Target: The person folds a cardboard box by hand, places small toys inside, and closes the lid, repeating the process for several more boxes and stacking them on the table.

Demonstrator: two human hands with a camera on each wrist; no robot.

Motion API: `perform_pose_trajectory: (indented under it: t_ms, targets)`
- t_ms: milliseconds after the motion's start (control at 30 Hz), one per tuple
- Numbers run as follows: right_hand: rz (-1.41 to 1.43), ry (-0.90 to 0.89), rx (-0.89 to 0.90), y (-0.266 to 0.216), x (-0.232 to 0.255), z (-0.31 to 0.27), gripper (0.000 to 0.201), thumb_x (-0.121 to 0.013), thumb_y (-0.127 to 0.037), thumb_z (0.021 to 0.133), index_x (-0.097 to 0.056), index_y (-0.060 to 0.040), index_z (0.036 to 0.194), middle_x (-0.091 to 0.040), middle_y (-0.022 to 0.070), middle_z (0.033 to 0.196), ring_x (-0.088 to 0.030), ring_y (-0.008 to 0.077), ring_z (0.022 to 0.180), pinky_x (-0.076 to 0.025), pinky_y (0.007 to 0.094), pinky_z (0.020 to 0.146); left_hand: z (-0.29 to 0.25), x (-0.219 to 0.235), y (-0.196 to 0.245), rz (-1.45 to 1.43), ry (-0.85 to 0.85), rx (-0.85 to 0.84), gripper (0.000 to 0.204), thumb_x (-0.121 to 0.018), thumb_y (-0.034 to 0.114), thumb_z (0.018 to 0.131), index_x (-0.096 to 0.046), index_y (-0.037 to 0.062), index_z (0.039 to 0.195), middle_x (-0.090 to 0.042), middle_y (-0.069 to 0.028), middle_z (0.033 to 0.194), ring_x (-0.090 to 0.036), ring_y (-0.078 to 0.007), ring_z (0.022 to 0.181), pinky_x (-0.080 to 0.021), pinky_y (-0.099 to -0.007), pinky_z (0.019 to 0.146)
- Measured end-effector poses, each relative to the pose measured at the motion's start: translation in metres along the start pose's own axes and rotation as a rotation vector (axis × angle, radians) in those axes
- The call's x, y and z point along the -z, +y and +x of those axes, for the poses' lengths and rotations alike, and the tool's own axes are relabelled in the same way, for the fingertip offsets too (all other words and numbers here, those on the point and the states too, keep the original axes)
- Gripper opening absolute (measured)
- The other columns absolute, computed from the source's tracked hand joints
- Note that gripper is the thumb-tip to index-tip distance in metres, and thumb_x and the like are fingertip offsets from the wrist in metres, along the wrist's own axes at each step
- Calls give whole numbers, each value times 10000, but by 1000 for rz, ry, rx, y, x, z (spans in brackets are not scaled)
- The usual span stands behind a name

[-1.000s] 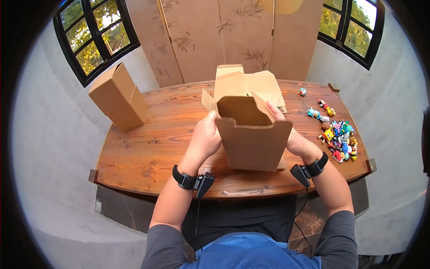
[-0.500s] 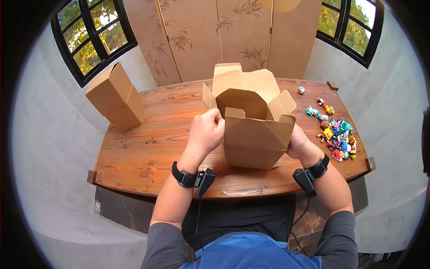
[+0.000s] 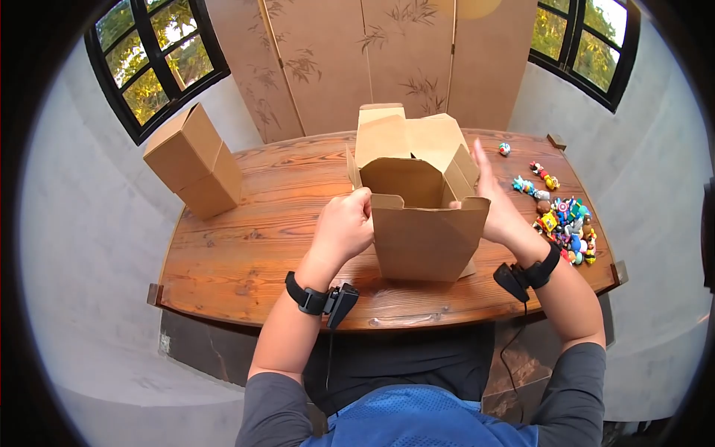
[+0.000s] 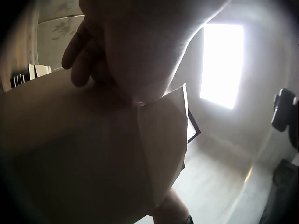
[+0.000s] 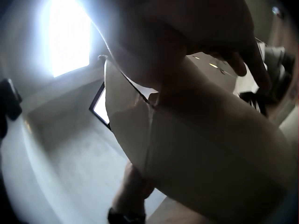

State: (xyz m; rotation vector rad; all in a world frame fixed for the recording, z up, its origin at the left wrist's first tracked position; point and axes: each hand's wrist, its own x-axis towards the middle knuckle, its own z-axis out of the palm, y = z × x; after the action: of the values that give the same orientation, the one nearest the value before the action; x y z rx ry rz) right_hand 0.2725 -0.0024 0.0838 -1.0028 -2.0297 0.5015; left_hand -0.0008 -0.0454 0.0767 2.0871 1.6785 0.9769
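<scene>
An open-topped brown cardboard box stands on the wooden table in front of the person, its side flaps raised. At its left wall the left hand grips the upper edge with curled fingers. Outside the right side, the right hand holds its fingers straight up along the right flap, its thumb tip showing inside the rim. In the left wrist view the left hand lies over the box edge, and the box wall fills the lower left. The right wrist view shows the right hand above the cardboard.
Flat brown cardboard lies behind the box. At the table's left stands another box, its top folded over. Several small colourful toy figures are heaped at the right, with a small ball farther back on the table.
The right flap swung outward, then back upright. The right hand dropped low beside the box and has risen again with straight fingers. The left hand has stayed at the left wall.
</scene>
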Motion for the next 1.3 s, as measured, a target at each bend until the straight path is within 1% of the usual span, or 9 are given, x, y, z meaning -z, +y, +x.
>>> perform_pose_trajectory:
  t_ms: [100, 167, 233, 333, 600, 900, 967, 1067, 1300]
  targets:
    - [-310, 104, 141, -21, 13, 26, 1037, -792, -145, 778, -129, -57, 1571, -222, 227, 1604, -252, 352, 1487, -302, 417, 1184, -1, 1, 3, 20, -5, -54, 223, -668, 242, 864, -692, 30, 929, -701, -186, 831, -690, -362, 776, -546, -376, 686]
    - [-395, 151, 202, -21, 10, 47, 926, -776, -196, 796, -245, -60, 1542, -347, 218, 1549, -357, 355, 1432, -356, 401, 1150, 0, 1, 5, 19, -8, -95, 209, -661, 231, 859, -690, 32, 915, -687, -191, 809, -676, -381, 769, -542, -391, 675]
    - [-445, -125, -122, -32, 8, 62, 698, -739, -267, 826, -461, -18, 1416, -548, 232, 1376, -518, 349, 1303, -438, 405, 1066, -1, 0, 4, 12, 43, -251, 241, -655, 300, 864, -659, 60, 847, -660, -178, 736, -648, -389, 741, -530, -447, 678]
    - [-441, -252, -208, -32, 2, 76, 486, -663, -304, 887, -601, 19, 1245, -672, 226, 1156, -639, 338, 1113, -498, 408, 949, -5, 5, 5, 4, -13, -344, 201, -649, 266, 867, -665, 66, 873, -668, -180, 752, -652, -398, 751, -538, -463, 683]
    - [-45, -333, -445, -33, 22, 73, 474, -576, -332, 952, -587, 41, 1245, -697, 236, 1019, -679, 314, 991, -520, 402, 849, -19, 12, 12, 16, -15, -207, 298, -669, 291, 875, -565, 43, 745, -638, -192, 709, -634, -403, 698, -505, -454, 615]
    - [-232, -153, -106, -58, 35, 50, 679, -566, -537, 939, -505, 6, 1341, -601, 252, 1278, -563, 383, 1223, -407, 436, 1084, -17, 12, 14, 54, -23, -110, 374, -668, 322, 903, -545, 35, 697, -623, -189, 670, -619, -399, 664, -484, -462, 591]
    - [-253, -153, 419, -54, 44, 46, 691, -530, -609, 938, -561, 0, 1263, -586, 213, 1274, -516, 388, 1262, -389, 461, 1072, -18, 11, 14, 40, -1, -127, 384, -681, 325, 895, -538, 36, 687, -619, -184, 661, -616, -402, 666, -484, -459, 592]
    - [-367, -516, 615, -63, 62, 40, 682, -517, -663, 915, -623, -37, 1165, -620, 181, 1191, -545, 378, 1215, -396, 454, 1037, -19, 13, 15, 71, -26, -151, 342, -627, 301, 934, -570, 36, 725, -631, -187, 705, -615, -404, 688, -489, -457, 609]
    - [-488, -515, 392, -49, 53, 24, 602, -603, -610, 882, -688, -28, 1009, -648, 166, 957, -591, 331, 989, -458, 435, 908, -16, 7, -10, -38, -16, -399, 310, -419, 208, 1019, -659, 20, 959, -660, -211, 857, -626, -416, 782, -501, -444, 660]
